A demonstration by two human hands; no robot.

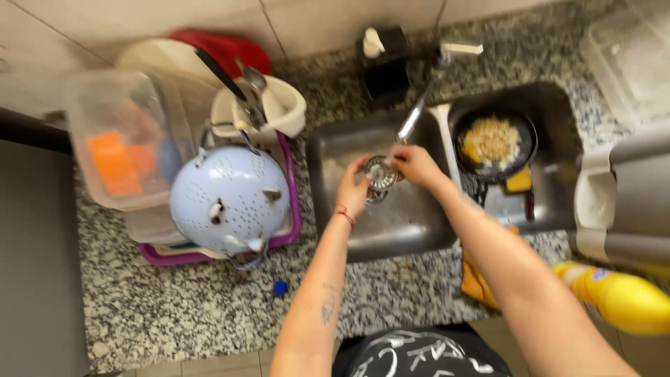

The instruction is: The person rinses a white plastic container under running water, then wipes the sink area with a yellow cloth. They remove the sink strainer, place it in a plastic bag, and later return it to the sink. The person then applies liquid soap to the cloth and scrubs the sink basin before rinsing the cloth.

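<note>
A speckled granite counter (174,314) fills the lower left and runs along the top of the frame. Set into it at centre is a steel sink (412,230), with a second basin (558,112) to its right. At the right edge stands a grey and white appliance (621,202), with a yellow bottle (621,297) below it. At upper left a clear plastic tub (125,146) leans on a purple drying rack (289,209), and a pale blue colander (230,199) lies upside down on that rack. Behind the colander a white bowl (279,105) holds utensils. In the right basin a black pan (495,143) carries yellowish food scraps. The tap (419,112) reaches down from the top centre toward the hands. The left hand (354,188) and the right hand (417,166) meet over the middle of the sink, both grasping a small round metal strainer (380,174) from either side, just under the spout. A small blue cap (280,287) lies on the counter, below the rack.
</note>
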